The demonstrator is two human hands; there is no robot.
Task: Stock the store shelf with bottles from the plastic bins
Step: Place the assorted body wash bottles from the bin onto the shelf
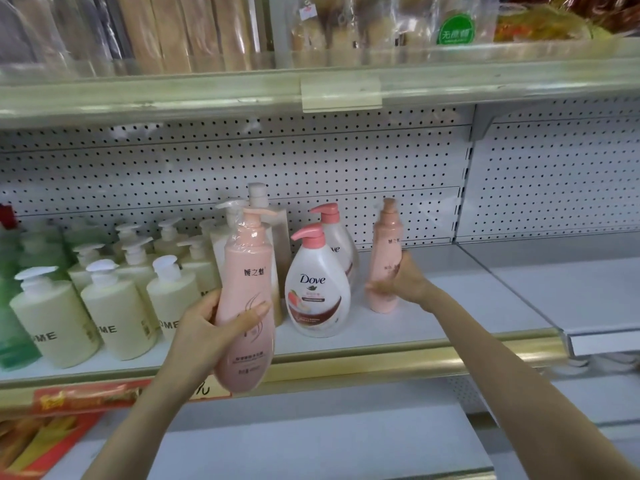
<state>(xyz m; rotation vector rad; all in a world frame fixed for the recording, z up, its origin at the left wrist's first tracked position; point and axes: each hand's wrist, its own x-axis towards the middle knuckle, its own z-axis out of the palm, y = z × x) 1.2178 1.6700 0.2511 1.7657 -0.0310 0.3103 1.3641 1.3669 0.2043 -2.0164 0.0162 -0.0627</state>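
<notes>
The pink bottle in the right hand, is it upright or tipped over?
Upright: the pink bottle has its cap on top and base down by the shelf, gripped by the right hand.

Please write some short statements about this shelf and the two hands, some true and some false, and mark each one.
1. The left hand holds a pink pump bottle in front of the shelf. True.
2. The right hand holds nothing. False: it grips a second pink bottle, which is upright on the shelf.
3. The cream bottles stand to the left of the Dove bottles. True.
4. The Dove bottles have blue pumps. False: their pumps are pink.
</notes>
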